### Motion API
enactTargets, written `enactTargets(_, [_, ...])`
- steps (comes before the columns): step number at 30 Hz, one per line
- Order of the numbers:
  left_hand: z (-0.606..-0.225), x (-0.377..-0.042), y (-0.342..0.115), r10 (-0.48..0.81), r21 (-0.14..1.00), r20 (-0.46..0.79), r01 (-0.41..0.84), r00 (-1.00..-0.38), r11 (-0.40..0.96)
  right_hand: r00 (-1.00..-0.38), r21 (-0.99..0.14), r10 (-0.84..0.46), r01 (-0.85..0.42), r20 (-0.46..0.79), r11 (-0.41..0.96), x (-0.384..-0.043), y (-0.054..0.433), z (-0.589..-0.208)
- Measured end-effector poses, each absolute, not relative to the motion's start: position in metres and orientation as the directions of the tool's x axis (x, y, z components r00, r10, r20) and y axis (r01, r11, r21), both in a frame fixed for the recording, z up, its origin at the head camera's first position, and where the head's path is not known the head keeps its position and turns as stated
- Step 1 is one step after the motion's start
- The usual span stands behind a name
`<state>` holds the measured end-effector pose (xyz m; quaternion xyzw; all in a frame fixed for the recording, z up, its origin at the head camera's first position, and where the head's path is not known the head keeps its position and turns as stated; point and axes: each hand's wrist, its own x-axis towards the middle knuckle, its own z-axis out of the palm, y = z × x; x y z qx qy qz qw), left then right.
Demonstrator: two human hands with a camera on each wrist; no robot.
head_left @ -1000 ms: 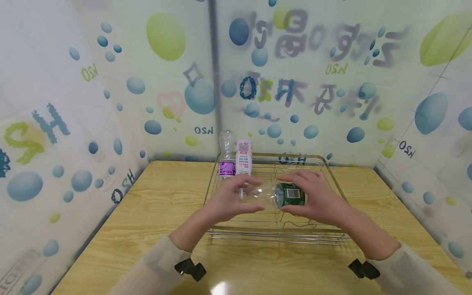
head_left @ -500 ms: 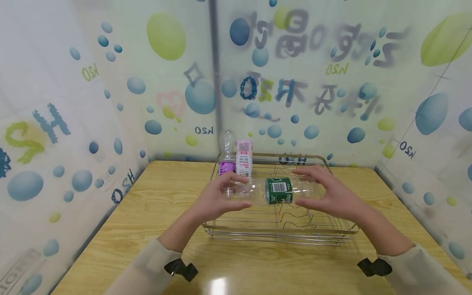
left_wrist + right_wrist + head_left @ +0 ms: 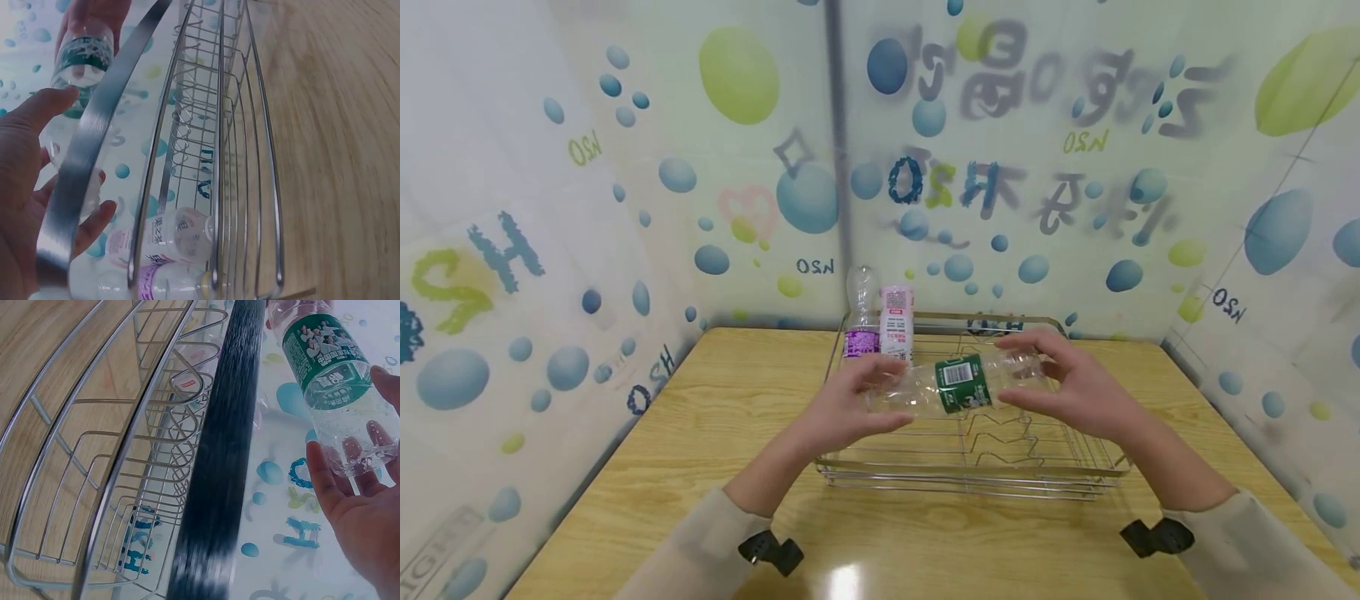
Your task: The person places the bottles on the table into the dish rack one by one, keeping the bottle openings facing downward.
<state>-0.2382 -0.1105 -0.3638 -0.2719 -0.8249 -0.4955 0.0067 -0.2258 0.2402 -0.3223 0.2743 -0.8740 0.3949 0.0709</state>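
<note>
A clear plastic bottle (image 3: pixel 922 390) with a green label lies on its side between my two hands, raised above the wire rack, its right end slightly higher. My left hand (image 3: pixel 844 403) grips the left end, thumb below and fingers over the top. My right hand (image 3: pixel 1078 385) holds the other end, and in the right wrist view the bottle's base (image 3: pixel 359 459) shows among the fingers. Behind, in the rack's back left corner, stand a clear bottle with a purple label (image 3: pixel 861 342) and a pinkish-white bottle (image 3: pixel 897 321), side by side.
The metal wire rack (image 3: pixel 970 472) sits on a wood-grain table (image 3: pixel 722 392), its flat rim passing close below both hands. Wavy wire dividers (image 3: pixel 1007 442) run inside it. A patterned curtain (image 3: pixel 1045 242) encloses the table at the back and sides.
The green-label bottle first shifted left while my hands moved apart, baring its right end. Since then it has tilted, right end up, and its label has turned slightly.
</note>
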Motion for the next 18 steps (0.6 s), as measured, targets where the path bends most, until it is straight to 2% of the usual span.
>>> enactTargets(4, [-0.36, -0.24, -0.102, 0.487, 0.713, 0.374, 0.581, -0.789, 0.393, -0.833, -0.636, -0.429, -0.546, 0.348, 0.545, -0.226, 0.235, -0.322])
enactTargets(7, [-0.357, -0.241, -0.095, 0.512, 0.648, 0.398, 0.628, -0.761, 0.431, -0.829, -0.628, -0.428, -0.554, 0.36, 0.546, -0.226, 0.233, -0.322])
enactTargets(11, [-0.356, -0.239, -0.09, 0.505, 0.641, 0.374, 0.611, -0.778, 0.465, -0.822, -0.623, -0.415, -0.567, 0.389, 0.538, -0.227, 0.228, -0.319])
enactTargets(18, [-0.361, -0.238, -0.085, 0.446, 0.775, 0.282, 0.475, -0.85, 0.416, -0.824, -0.664, -0.377, -0.565, 0.423, 0.49, -0.234, 0.213, -0.305])
